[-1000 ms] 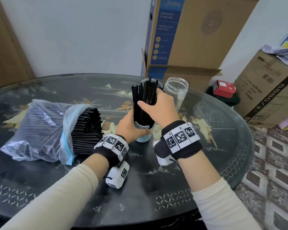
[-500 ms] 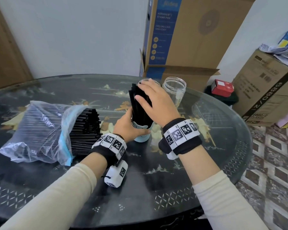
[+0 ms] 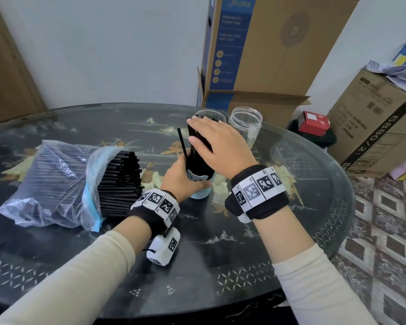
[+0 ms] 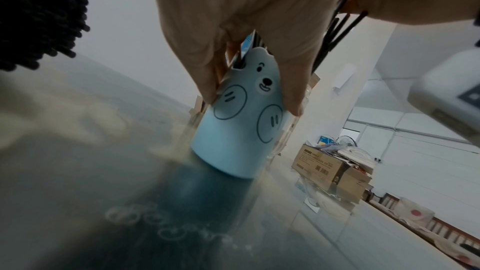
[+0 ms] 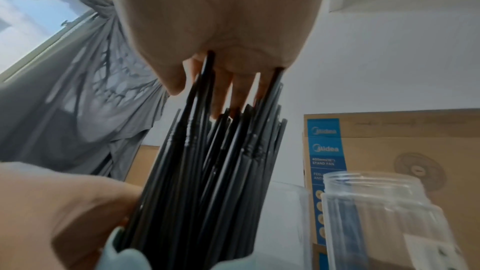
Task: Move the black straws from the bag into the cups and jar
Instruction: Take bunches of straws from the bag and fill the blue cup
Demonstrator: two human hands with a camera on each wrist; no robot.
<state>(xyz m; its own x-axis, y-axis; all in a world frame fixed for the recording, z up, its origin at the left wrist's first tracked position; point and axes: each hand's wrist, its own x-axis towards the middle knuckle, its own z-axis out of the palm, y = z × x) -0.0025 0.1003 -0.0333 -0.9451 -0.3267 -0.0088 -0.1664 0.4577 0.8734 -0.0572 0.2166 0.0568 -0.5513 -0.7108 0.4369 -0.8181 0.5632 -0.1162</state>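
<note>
A light blue cup (image 3: 199, 187) (image 4: 241, 122) with a bear face stands on the table, packed with upright black straws (image 3: 197, 156) (image 5: 215, 171). My left hand (image 3: 183, 177) (image 4: 233, 28) grips the cup's side. My right hand (image 3: 217, 141) (image 5: 221, 28) lies flat on the straw tops with straight fingers. One straw (image 3: 182, 143) leans out to the left. A clear cup (image 3: 211, 114) stands behind it and an empty clear jar (image 3: 246, 125) (image 5: 384, 217) to its right. The plastic bag (image 3: 56, 181) of black straws (image 3: 120, 184) lies at the left.
The dark round glass-topped table (image 3: 220, 254) has its edge near me and at the right. Cardboard boxes (image 3: 256, 55) stand behind the table, another box (image 3: 380, 123) at the right with a red box (image 3: 313, 121) beside it. Patterned floor tiles lie at the right.
My right hand let go of the straw bundle it was gripping in the cup and now lies flat on the straw tops. One straw has tipped out to the left.
</note>
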